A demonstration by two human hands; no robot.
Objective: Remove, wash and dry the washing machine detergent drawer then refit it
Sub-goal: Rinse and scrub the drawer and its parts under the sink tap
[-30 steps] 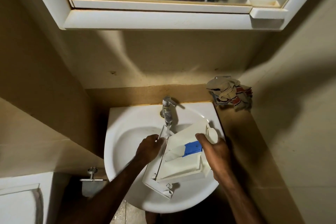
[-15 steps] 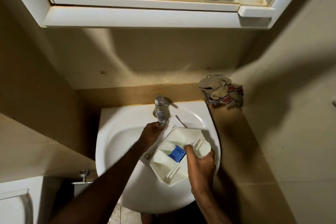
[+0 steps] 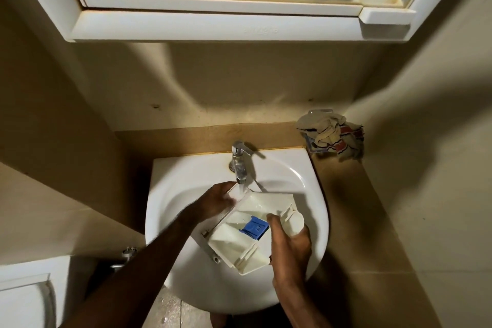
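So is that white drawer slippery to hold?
Probably: the detergent drawer is smooth plastic under the running tap. It looks stiff and fairly light. Both hands grip it, left hand and right hand.

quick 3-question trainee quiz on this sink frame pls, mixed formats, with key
1. True or false: water runs from the tap onto the detergent drawer.
2. The crumpled cloth lies: A) in the basin; B) on the ledge at the sink's back right; C) over the tap.
3. Fill in: the insert inside the drawer is coloured ____.

Key: 1 true; 2 B; 3 blue. The left hand grips the drawer's far end under the stream and the right hand its near side.
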